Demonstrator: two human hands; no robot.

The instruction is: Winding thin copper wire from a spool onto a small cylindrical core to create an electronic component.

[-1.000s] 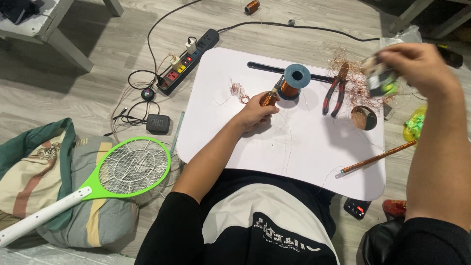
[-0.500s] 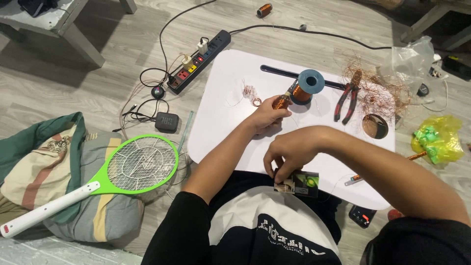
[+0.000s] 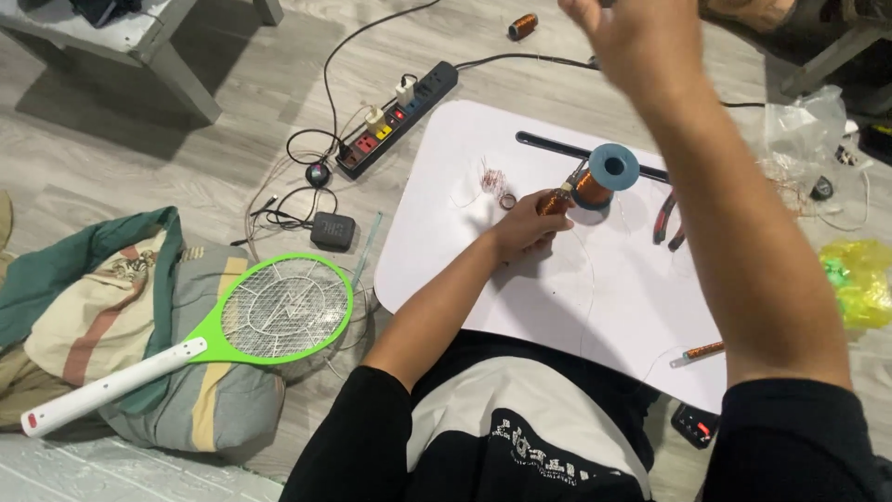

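Person seated on the floor with a white lap counter [image 3: 520, 288] across the knees; left hand [image 3: 522, 226] rests on the counter near its middle, grip closed around a small copper-wound coil [image 3: 555, 202]; the coil lies just beside a blue spool of copper wire [image 3: 606, 174], which stands toward the far side of the counter. Right hand [image 3: 641, 42] raised high above the far edge of the counter, blurred; cannot tell how far its grip is open or whether it has hold of anything. Red-handled pliers [image 3: 667, 223] right of the spool, partly behind the right forearm; a small metal ring [image 3: 508, 201] left of the coil. On the floor, left: black power strip [image 3: 395, 121] with plugs; green racket-shaped bug zapper [image 3: 251, 321] lying on a folded bag [image 3: 102, 307]. Yellow plastic bag [image 3: 859, 279] at far right.
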